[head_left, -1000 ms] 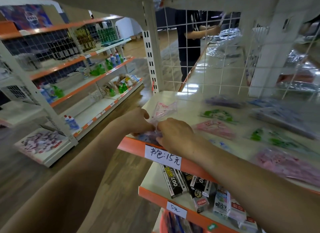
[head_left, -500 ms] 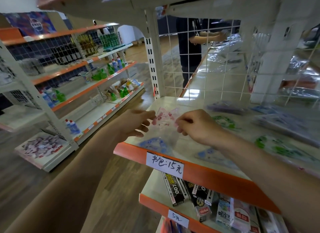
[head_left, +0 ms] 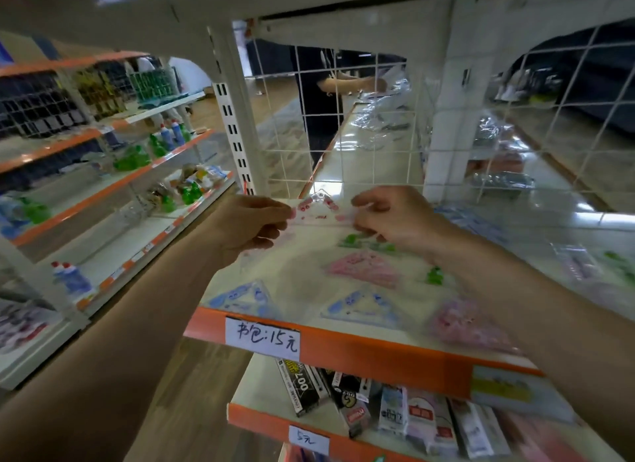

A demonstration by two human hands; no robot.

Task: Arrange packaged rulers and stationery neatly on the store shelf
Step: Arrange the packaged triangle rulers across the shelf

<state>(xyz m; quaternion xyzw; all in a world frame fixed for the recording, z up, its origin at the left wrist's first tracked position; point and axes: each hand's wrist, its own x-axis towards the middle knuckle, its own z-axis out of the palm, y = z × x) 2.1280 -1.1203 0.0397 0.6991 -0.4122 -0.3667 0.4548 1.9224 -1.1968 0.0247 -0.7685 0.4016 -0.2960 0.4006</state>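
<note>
Head view | left grip (head_left: 254,227) + right grip (head_left: 388,217): both pinch pink ruler pack (head_left: 318,210) | over shelf (head_left: 360,350)

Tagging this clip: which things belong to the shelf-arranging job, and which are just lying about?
Job: clear packet of pink triangular rulers, pinched by left hand and right hand; blue triangular ruler packets; orange-edged white shelf.
Lying about: blue and green plastic bottles; person behind white wire grid.

shelf-edge tag (head_left: 263,338) reads "书包:15元"; lower tag (head_left: 308,439) "5元".
</note>
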